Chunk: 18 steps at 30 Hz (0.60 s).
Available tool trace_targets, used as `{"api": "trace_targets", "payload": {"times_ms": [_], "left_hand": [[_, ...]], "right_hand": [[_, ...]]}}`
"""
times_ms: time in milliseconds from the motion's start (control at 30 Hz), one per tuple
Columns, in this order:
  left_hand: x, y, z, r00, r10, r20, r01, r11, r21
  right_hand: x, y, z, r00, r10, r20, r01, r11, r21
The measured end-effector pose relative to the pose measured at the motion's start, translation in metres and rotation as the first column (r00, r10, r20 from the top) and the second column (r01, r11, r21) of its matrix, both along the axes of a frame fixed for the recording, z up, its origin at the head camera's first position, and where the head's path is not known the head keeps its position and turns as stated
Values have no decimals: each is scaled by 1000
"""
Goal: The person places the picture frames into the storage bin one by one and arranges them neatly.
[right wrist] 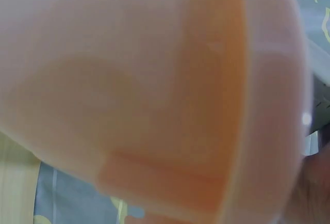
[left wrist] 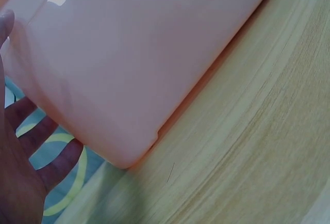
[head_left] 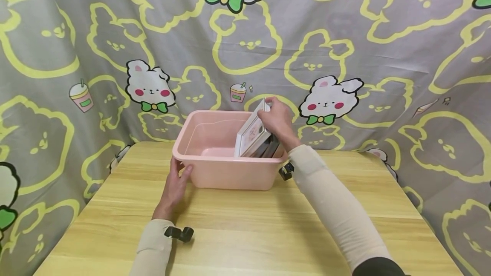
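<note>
A pink plastic bin stands on the table, its front wall filling much of the left wrist view. My left hand holds its left front corner, thumb on the front wall and fingers round the left side. My right hand grips the top of a flat white-edged thing with a pinkish printed face, like a frame or thin box. It leans tilted inside the bin's right half. Dark flat items show beside it; their kind is unclear. The right wrist view mostly shows the bin's rim.
The bin stands on a light wood-grain table near its back edge. Behind and at both sides hangs a grey curtain with yellow outlines and cartoon animals. Black wrist cameras are strapped over the pale sleeves.
</note>
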<state>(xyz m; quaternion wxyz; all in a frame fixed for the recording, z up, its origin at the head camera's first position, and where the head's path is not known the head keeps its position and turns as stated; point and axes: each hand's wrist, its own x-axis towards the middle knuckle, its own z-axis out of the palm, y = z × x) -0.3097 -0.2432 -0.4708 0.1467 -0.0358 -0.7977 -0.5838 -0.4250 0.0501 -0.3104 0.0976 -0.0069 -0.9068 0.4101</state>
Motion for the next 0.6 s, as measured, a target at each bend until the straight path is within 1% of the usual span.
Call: {"api": "trace_targets", "payload": {"times_ms": [100, 200, 267, 433, 533, 600], "left_hand": [[7, 3, 10, 1000, 1, 3, -1, 1000, -13], [8, 4, 12, 1000, 3, 5, -3, 1000, -18], [4, 2, 7, 1000, 2, 9, -2, 1000, -6], [-8, -5, -13, 1000, 6, 13, -6, 1000, 18], [-11, -6, -19, 1000, 10, 0, -10, 1000, 15], [-11, -7, -19, 1000, 12, -2, -12, 1000, 15]], "right_hand": [[-1, -3, -3, 1000, 8, -26, -7, 999, 39], [-1, -5, -4, 998, 14, -58, -8, 995, 102], [-1, -7, -5, 997, 19, -77, -8, 990, 140], [-2, -9, -7, 996, 22, -87, -8, 988, 156], [-2, -10, -8, 997, 18, -76, -5, 986, 165], [-2, -11, -10, 998, 13, -58, -3, 984, 181]]}}
